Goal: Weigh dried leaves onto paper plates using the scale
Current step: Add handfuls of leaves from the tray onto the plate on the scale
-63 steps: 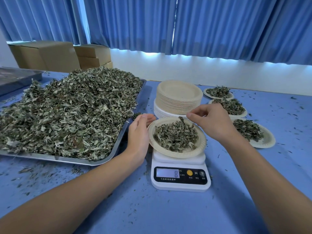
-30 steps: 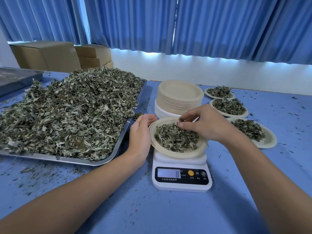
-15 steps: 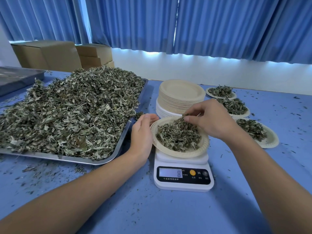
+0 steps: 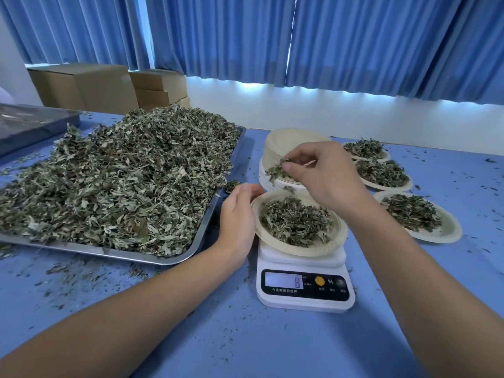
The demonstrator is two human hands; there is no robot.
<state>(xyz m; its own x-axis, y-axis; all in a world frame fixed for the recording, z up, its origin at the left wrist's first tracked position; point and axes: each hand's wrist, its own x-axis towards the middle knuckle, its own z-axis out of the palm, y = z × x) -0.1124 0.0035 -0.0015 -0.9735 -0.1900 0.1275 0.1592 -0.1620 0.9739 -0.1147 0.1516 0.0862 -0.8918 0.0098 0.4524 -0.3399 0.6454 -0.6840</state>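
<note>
A white kitchen scale (image 4: 305, 293) stands in front of me, its display reading 8. On it rests a paper plate (image 4: 336, 242) holding a heap of dried leaves (image 4: 296, 223). My right hand (image 4: 324, 175) hovers above the plate's far side, pinching a small tuft of dried leaves (image 4: 276, 170) between thumb and fingers. My left hand (image 4: 237, 214) lies flat against the plate's left rim, fingers together, holding nothing. A big metal tray (image 4: 212, 214) on the left is piled high with dried leaves (image 4: 117, 175).
A stack of paper plates (image 4: 275, 144) stands just behind the scale. Three filled plates (image 4: 447, 231) line up at the right. A second metal tray (image 4: 30, 126) and cardboard boxes (image 4: 90, 85) sit far left. Leaf crumbs litter the blue table (image 4: 245, 336).
My right hand has risen from the plate's leaves with a pinch of them and now holds it above the plate. The left hand and the reading of 8 are unchanged.
</note>
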